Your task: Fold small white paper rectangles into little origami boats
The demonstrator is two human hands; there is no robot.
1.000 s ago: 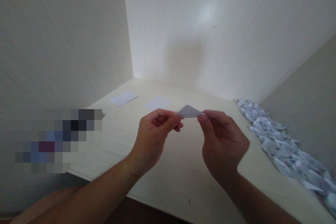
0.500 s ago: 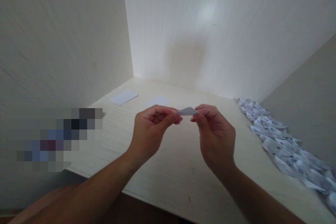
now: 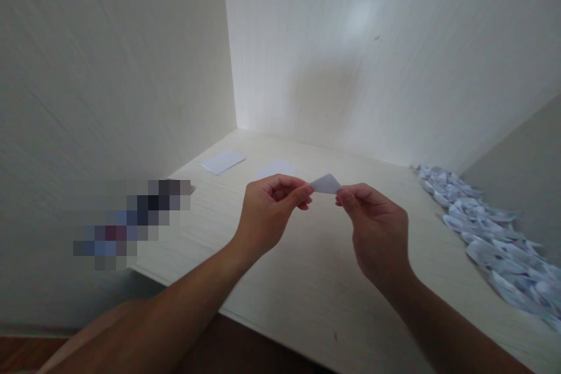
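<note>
A small folded piece of white paper [image 3: 326, 184], triangular in outline, is stretched between my two hands above the table. My left hand [image 3: 269, 210] pinches its left corner between thumb and fingers. At the opposite corner, my right hand [image 3: 379, 231] grips it in the same way. Behind my left hand a sheet of white paper [image 3: 277, 168] lies flat, partly covered by that hand. Farther left rests a white paper stack or folded sheet [image 3: 223, 161].
Many folded paper pieces [image 3: 486, 216] are heaped in a long row along the right side of the pale table [image 3: 307, 280]. Panel walls [image 3: 307, 23] enclose the back and sides. A blurred-out patch [image 3: 131, 222] covers something at the left edge.
The view has turned slightly left, so everything sits farther right. The folded paper has tipped and now shows more of its flat triangular face; both hands still hold it.
</note>
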